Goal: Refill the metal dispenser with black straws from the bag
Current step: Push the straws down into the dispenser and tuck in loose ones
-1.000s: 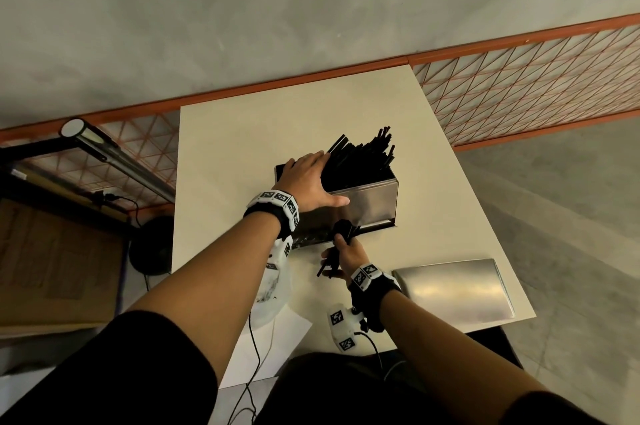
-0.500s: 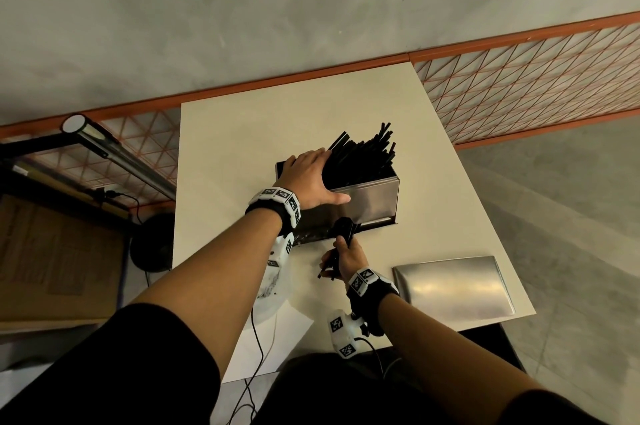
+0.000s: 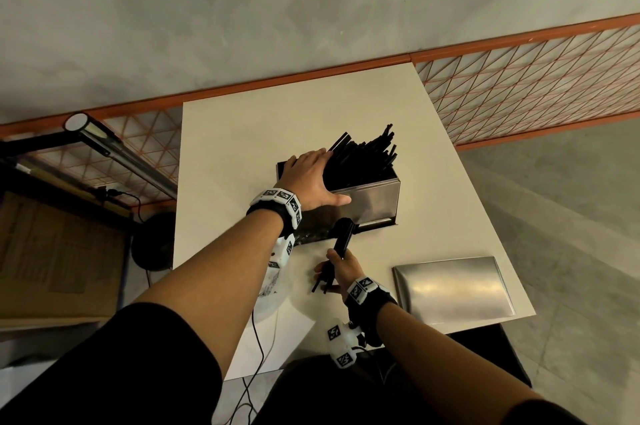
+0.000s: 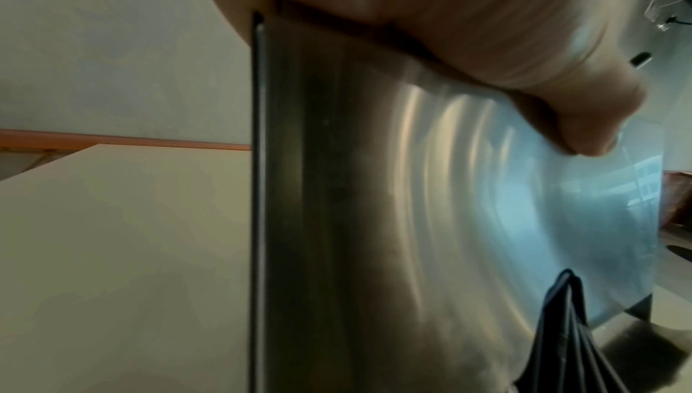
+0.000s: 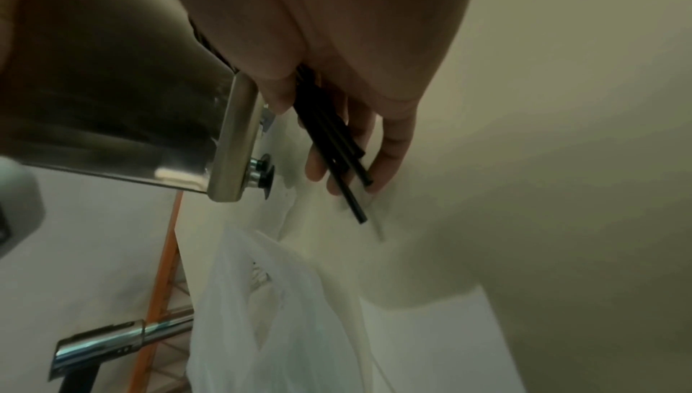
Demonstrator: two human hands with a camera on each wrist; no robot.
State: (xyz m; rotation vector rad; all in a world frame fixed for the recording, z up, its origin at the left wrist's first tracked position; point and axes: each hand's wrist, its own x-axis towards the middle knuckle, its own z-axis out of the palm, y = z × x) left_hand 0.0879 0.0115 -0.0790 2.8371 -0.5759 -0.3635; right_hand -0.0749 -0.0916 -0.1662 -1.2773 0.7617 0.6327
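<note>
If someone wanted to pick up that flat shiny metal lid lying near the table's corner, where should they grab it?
Probably by the long edge of the metal lid nearest the person, coming from the table's front edge. It lies flat, thin and wide, so fingers must hook under an edge; that side nearly meets the table edge.

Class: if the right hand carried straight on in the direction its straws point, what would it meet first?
Most likely the metal dispenser: the right hand aims its straws at the front face, though depth is uncertain.

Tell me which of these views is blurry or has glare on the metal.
Head view: sharp, with a soft glare patch on the flat metal lid. Left wrist view: the metal dispenser wall is smeared with curved streaks and a bluish reflection. Right wrist view: soft, dim focus around the black straws.
</note>
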